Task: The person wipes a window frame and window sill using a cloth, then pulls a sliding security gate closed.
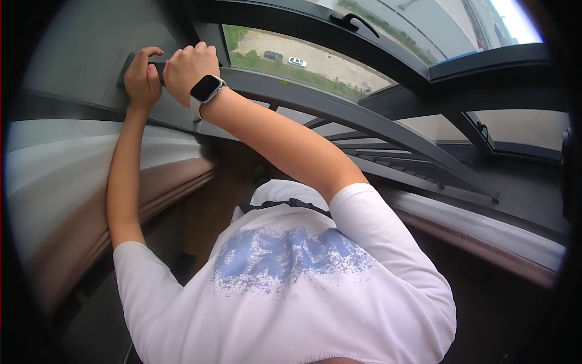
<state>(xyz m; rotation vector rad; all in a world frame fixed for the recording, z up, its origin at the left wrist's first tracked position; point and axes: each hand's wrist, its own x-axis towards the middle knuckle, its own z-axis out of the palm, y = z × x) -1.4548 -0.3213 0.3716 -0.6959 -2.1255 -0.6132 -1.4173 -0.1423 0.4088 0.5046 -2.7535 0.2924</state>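
Both my arms reach forward to the upper left, beside the grey wall by the window. My left hand [144, 80] is curled round a dark bar-like piece [159, 68], with its index finger bent over the top. Close on its right, my right hand [187, 70] is closed in a fist at the same piece, back of the hand up. A watch with a black face [205, 88] sits on my right wrist. Most of the dark piece is hidden by my fingers, so I cannot tell its exact kind.
A grey metal railing [388, 124] curves along dark-framed windows with a black window handle [354, 24]. Outside, far below, are a white car [297, 62] and greenery. A pale curtain [66, 164] hangs at left, and a white and brownish ledge or fabric [485, 239] runs along the right.
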